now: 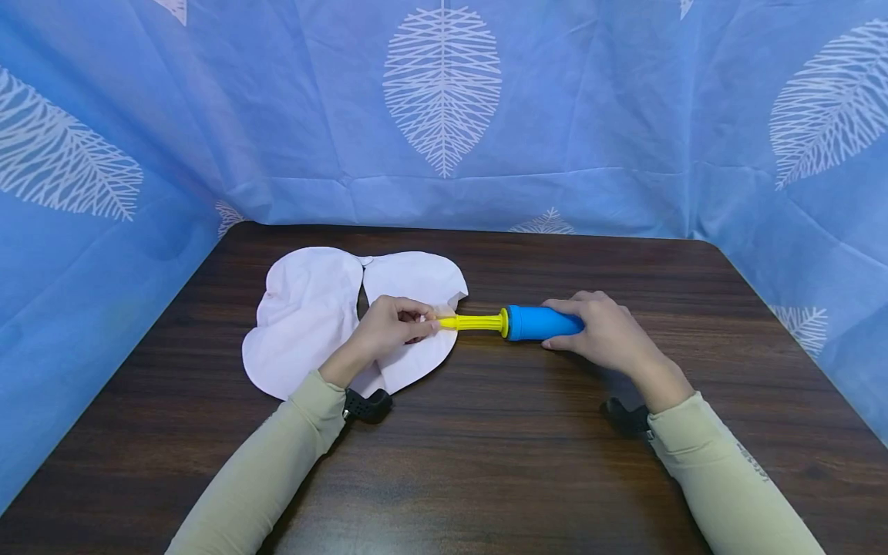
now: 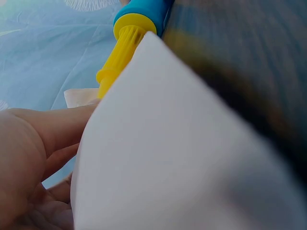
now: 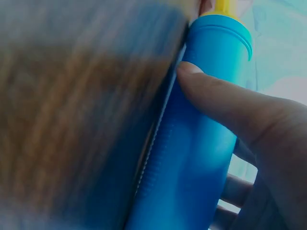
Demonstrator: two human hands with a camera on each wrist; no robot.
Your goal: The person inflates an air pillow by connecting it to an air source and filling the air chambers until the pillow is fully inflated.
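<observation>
A flat pale pink balloon [image 1: 312, 316] with two lobes lies on the dark wooden table [image 1: 486, 447]. My left hand [image 1: 391, 327] rests on its right lobe and pinches the balloon's neck around the yellow nozzle [image 1: 472, 322] of a hand pump. My right hand [image 1: 600, 331] grips the blue pump barrel [image 1: 541, 322], which lies flat and points left. In the left wrist view the balloon [image 2: 182, 158] fills the frame, with the yellow nozzle [image 2: 120, 52] behind it. The right wrist view shows my thumb [image 3: 225, 105] pressed on the blue barrel [image 3: 201, 143].
Blue cloth with white leaf prints [image 1: 444, 100] hangs behind and on both sides of the table. The table's rear corners are rounded. Dark wrist straps [image 1: 368, 405] sit at the cuffs of both beige sleeves.
</observation>
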